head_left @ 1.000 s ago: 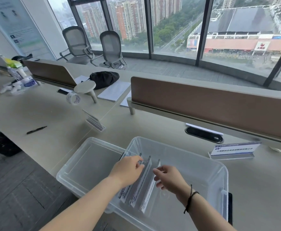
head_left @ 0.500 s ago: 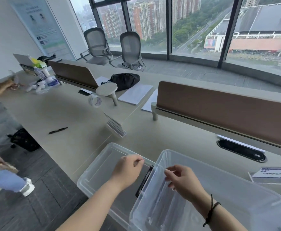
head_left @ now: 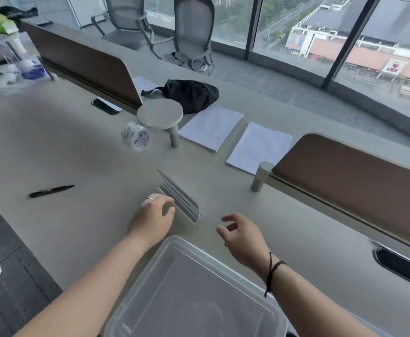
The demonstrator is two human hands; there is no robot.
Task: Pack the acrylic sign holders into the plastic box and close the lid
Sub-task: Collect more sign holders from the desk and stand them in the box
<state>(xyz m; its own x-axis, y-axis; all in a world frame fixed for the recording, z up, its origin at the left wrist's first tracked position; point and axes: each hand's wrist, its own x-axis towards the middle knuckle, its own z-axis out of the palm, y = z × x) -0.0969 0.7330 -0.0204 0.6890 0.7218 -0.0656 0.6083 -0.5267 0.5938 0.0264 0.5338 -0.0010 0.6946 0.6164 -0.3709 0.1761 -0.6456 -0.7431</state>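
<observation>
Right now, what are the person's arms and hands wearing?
Both forearms are bare, with no sleeves in view. The left hand wears a thin ring on one finger. The right hand has a thin black cord bracelet round the wrist.

Left hand (head_left: 153, 216) reaching onto the desk (head_left: 65, 152), fingers at the near end of a row of clear sign holders (head_left: 181, 199), right hand (head_left: 241, 235) loosely curled just beside them, holding nothing, clear plastic lid (head_left: 199, 288) nearest, pen (head_left: 51, 190) and tape roll (head_left: 135, 139) further left.
</observation>
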